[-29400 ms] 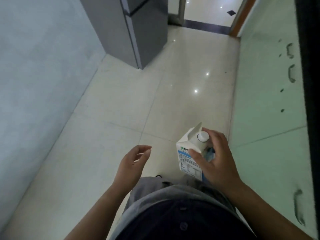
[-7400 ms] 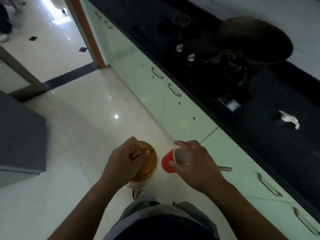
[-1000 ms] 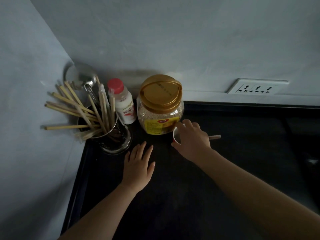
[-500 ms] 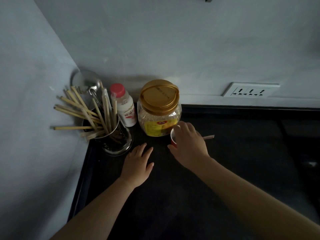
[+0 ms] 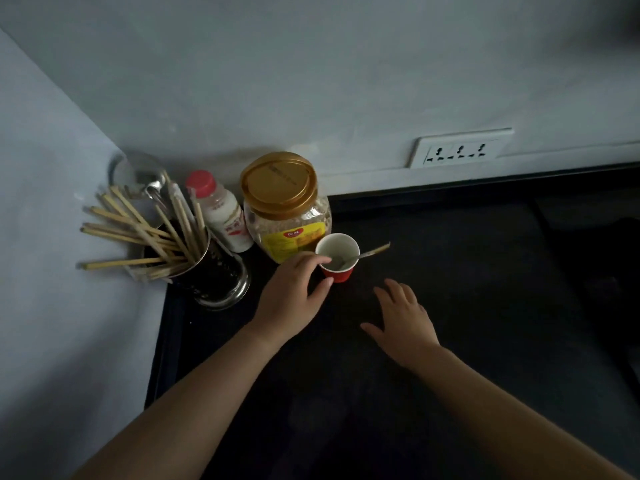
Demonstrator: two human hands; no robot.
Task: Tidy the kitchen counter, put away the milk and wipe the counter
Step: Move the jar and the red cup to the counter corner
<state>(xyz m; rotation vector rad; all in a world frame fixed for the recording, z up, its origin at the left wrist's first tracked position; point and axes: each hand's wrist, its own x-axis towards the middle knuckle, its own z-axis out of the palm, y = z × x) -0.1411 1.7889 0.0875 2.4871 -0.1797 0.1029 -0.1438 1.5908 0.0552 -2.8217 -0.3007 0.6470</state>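
We look down on the corner of a dark kitchen counter (image 5: pixel 433 341) where two pale walls meet. Our left hand (image 5: pixel 289 296) reaches forward to a small red paper cup (image 5: pixel 337 258) with a white inside. The index finger curls over the cup's near-left rim and the thumb presses the red side low down, so the hand pinches the cup lightly; the other fingers are tucked behind and we cannot tell how they lie. A spoon (image 5: pixel 363 254) rests in the cup, its handle sticking out over the rim to the right.

Our right hand (image 5: pixel 403 320) is apart from the cup, to its right and nearer us. It is spread open, palm down, fingers loosely fanned, holding nothing. We cannot tell whether it touches the counter or hovers just above it.

Just behind the cup stands a clear jar (image 5: pixel 287 216) with a gold lid and yellow label. Left of the jar is a small white bottle (image 5: pixel 221 213) with a red cap. In the corner, a metal holder (image 5: pixel 207 271) bristles with chopsticks and a ladle. A white socket strip (image 5: pixel 457 150) sits on the back wall.
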